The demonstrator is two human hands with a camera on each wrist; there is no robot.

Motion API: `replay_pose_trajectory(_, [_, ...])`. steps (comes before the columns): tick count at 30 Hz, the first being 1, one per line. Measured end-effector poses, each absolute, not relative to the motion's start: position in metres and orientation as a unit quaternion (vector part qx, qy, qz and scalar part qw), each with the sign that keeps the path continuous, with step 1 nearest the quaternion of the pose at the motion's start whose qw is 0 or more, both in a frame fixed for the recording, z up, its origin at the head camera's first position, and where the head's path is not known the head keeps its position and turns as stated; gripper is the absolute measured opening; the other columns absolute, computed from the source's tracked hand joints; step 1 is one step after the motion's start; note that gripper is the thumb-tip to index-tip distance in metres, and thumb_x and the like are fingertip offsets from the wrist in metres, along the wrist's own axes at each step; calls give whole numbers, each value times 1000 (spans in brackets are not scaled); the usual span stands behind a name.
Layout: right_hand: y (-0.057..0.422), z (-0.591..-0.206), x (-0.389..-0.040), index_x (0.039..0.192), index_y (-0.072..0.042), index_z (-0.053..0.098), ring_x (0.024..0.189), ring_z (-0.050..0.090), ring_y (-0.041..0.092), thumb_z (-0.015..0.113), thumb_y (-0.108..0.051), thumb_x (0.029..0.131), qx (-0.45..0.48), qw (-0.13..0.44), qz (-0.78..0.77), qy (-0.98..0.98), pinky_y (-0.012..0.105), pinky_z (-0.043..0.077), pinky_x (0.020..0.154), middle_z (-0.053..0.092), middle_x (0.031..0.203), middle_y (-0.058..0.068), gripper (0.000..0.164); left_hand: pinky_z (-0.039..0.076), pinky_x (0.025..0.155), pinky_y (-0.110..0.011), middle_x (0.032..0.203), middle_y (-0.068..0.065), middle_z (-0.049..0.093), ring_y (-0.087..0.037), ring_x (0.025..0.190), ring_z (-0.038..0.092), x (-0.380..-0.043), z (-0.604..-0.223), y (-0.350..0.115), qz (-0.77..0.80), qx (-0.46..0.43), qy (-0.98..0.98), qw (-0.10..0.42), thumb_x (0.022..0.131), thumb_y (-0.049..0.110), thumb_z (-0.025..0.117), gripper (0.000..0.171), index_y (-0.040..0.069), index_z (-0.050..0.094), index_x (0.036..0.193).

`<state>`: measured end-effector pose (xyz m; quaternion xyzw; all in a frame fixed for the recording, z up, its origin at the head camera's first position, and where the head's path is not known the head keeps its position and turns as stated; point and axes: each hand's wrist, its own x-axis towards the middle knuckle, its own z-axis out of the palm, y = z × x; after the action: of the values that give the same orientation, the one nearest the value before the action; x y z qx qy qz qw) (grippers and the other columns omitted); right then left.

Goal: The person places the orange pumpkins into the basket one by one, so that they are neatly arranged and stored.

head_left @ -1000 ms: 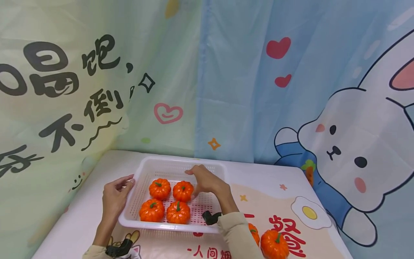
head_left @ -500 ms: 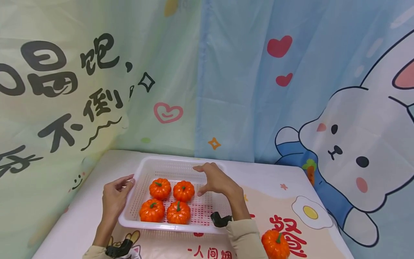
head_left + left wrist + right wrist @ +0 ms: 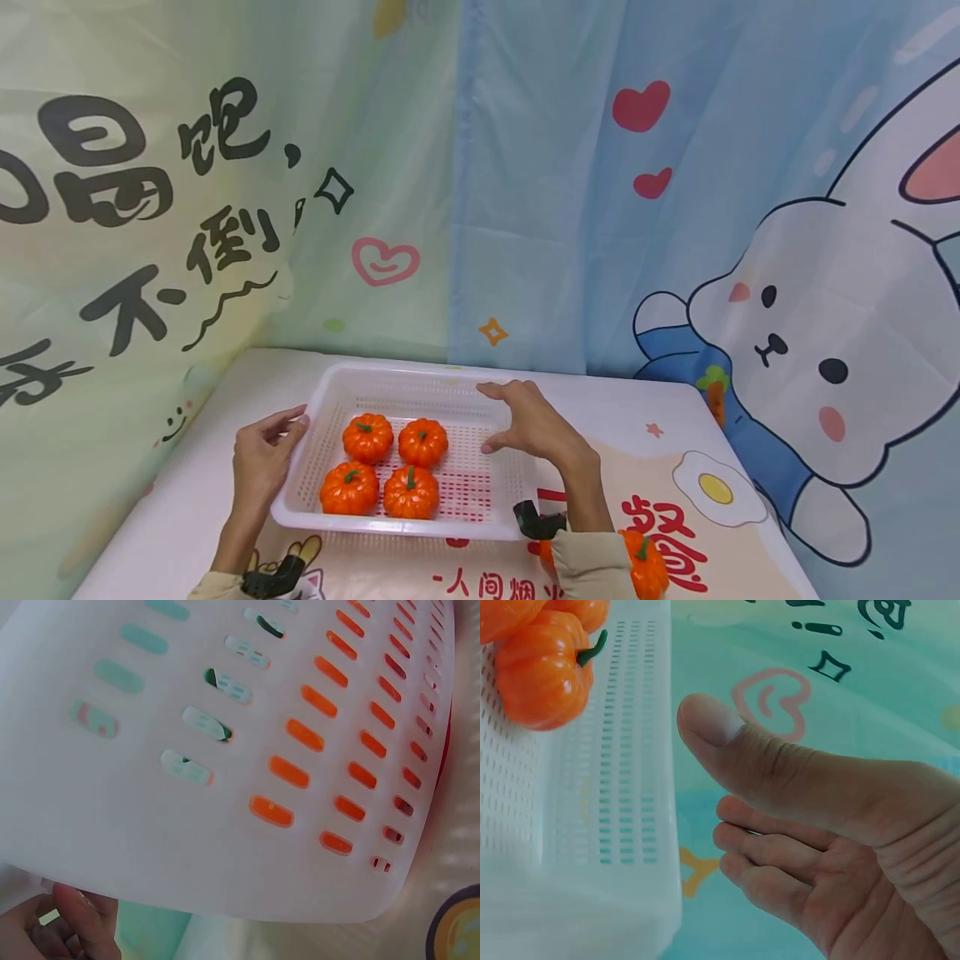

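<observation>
A white plastic basket [image 3: 461, 527] with slotted walls stands on the table, several small orange pumpkins [image 3: 412, 492] grouped in its left half. At its left rim, my left hand [image 3: 262, 458] pinches the edge between thumb and fingers, as the left wrist view also shows the hand [image 3: 75, 926]. My right hand [image 3: 543, 429] hovers over the basket's right end, thumb and fingers spread apart around nothing. Beyond the wall in the right wrist view, the empty hand [image 3: 832, 795] appears beside a green-stemmed pumpkin [image 3: 546, 675].
On the table [image 3: 600, 408], right of the basket, lies another pumpkin [image 3: 651, 571], partly behind my right sleeve [image 3: 596, 567]. A sliver of one more pumpkin [image 3: 547, 554] shows left of that sleeve. A printed curtain [image 3: 525, 208] hangs behind the table.
My right hand has drawn back to the right from the nearest pumpkin in the basket, its fingers staying spread. The left hand, the basket and the pumpkins inside stay put.
</observation>
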<state>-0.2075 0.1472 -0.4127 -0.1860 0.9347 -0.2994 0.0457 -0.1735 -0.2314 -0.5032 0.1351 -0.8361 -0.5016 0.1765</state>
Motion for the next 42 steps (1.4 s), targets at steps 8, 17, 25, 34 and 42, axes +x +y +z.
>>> replay_pose_trajectory(8, [162, -412, -191, 156, -15, 62, 136, 52, 32, 98, -17, 80, -126, 40, -314, 940, 55, 60, 107, 68, 148, 11, 84, 54, 60, -18, 111, -26, 80, -3, 69, 62, -173, -504, -234, -498, 130, -837, 185, 106, 24, 74, 34, 3, 78, 131])
replay_pose_trajectory(17, [189, -410, -179, 155, -13, 62, 140, 52, 35, 98, -16, 81, -115, 27, -316, 941, 64, 53, 114, 68, 152, 9, 82, 55, 60, -17, 111, -27, 79, -1, 67, 62, -172, -505, -234, -498, 126, -838, 186, 106, 24, 74, 34, 2, 78, 131])
replay_pose_trajectory(25, [208, -411, -163, 157, -16, 61, 142, 52, 39, 98, -22, 80, -83, 34, -313, 946, 70, 53, 109, 66, 154, 11, 85, 54, 60, -17, 113, -26, 79, -3, 68, 62, -174, -504, -233, -499, 132, -836, 184, 106, 25, 74, 34, 3, 78, 132])
replay_pose_trajectory(34, [220, -414, -154, 155, -14, 63, 140, 56, 42, 99, -22, 80, -73, 37, -299, 951, 71, 53, 108, 68, 153, 11, 83, 54, 60, -18, 115, -26, 79, -7, 69, 61, -173, -502, -231, -497, 140, -838, 175, 106, 26, 74, 35, 4, 78, 132])
replay_pose_trajectory(42, [223, -419, -148, 152, -15, 66, 138, 57, 39, 99, -19, 79, -47, 60, -287, 955, 64, 59, 102, 70, 149, 11, 81, 55, 60, -18, 117, -27, 79, -7, 70, 62, -172, -503, -231, -496, 140, -840, 170, 107, 27, 73, 36, 4, 77, 134])
